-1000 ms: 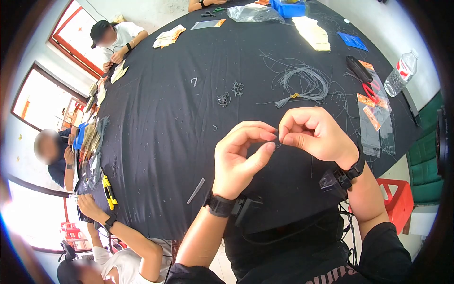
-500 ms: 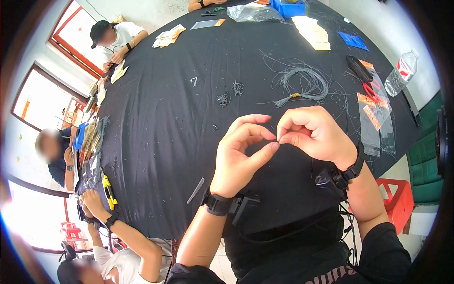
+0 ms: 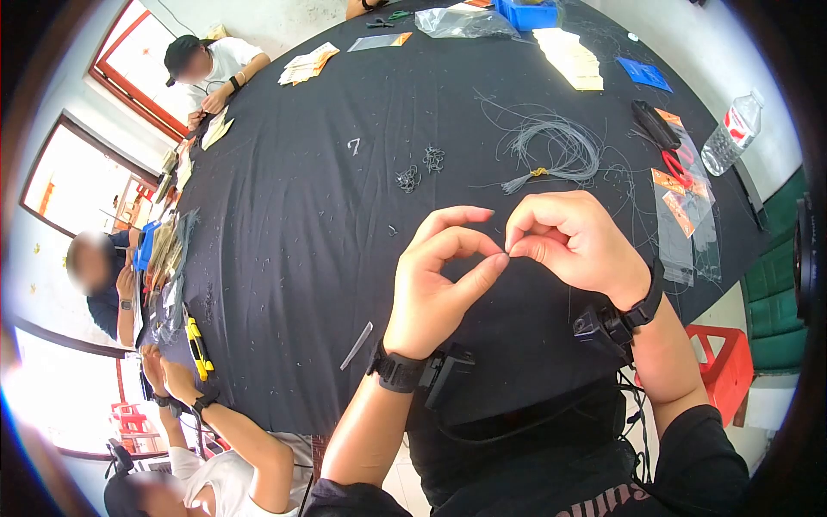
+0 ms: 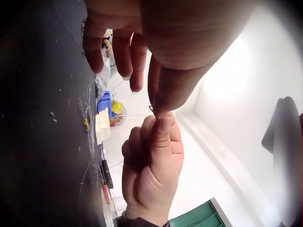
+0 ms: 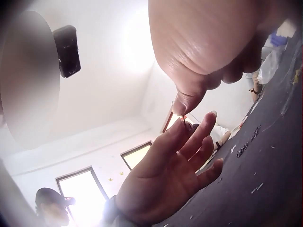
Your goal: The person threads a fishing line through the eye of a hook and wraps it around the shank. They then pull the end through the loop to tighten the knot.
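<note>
In the head view my left hand (image 3: 435, 297) and right hand (image 3: 581, 246) meet fingertip to fingertip above the black tablecloth. Between them sits a small, dark fish hook (image 4: 151, 109), mostly covered by the fingers. Its thin shank shows in the right wrist view. Thumb and index finger of the left hand pinch it, while the other left fingers stand spread apart. The right thumb and curled index finger pinch its other end; whether they also grip line I cannot tell. Two small piles of hooks (image 3: 407, 179) and a tied coil of grey fishing line (image 3: 560, 151) lie beyond the hands.
On the right are red scissors (image 3: 674, 170), a black pouch (image 3: 655, 126), clear bags (image 3: 676, 250) and a water bottle (image 3: 732, 133). A clear strip (image 3: 356, 346) lies left of my left forearm. Yellow-handled pliers (image 3: 199, 349) lie near a seated neighbour. Cream cards (image 3: 568, 60) lie farther back.
My left hand has shifted slightly right and its upper fingers have spread. The right hand has edged up a little, and the fingertips now meet. The neighbour's hands at lower left have moved.
</note>
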`<state>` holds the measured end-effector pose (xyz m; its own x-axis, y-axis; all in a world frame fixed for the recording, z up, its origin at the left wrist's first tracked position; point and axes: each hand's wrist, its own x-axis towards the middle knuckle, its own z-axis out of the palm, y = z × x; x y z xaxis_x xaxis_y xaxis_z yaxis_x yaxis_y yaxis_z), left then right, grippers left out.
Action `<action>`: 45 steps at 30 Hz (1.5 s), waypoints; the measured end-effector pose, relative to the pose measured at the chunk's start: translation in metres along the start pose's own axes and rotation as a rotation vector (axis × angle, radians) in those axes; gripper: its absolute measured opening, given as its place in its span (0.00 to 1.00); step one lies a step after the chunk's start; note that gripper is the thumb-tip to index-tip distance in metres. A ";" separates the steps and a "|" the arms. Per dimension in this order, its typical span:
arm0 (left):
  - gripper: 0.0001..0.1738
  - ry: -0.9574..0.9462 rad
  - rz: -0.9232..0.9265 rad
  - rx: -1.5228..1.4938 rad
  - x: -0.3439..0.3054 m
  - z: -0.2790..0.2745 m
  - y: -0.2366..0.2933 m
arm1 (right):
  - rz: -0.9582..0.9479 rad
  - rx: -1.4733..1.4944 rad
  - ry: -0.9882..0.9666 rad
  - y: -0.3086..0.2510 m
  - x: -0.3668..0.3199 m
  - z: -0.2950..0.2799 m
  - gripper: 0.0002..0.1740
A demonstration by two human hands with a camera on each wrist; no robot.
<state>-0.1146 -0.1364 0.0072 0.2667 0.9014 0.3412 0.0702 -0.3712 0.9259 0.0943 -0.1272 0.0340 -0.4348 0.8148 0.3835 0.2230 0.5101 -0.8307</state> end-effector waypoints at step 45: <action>0.07 -0.047 0.050 0.171 0.001 -0.002 0.004 | -0.052 -0.037 0.028 0.000 0.000 0.004 0.06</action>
<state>-0.1164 -0.1362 0.0114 0.3186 0.8707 0.3746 0.2173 -0.4518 0.8653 0.0906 -0.1280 0.0323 -0.4226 0.7938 0.4373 0.2328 0.5614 -0.7941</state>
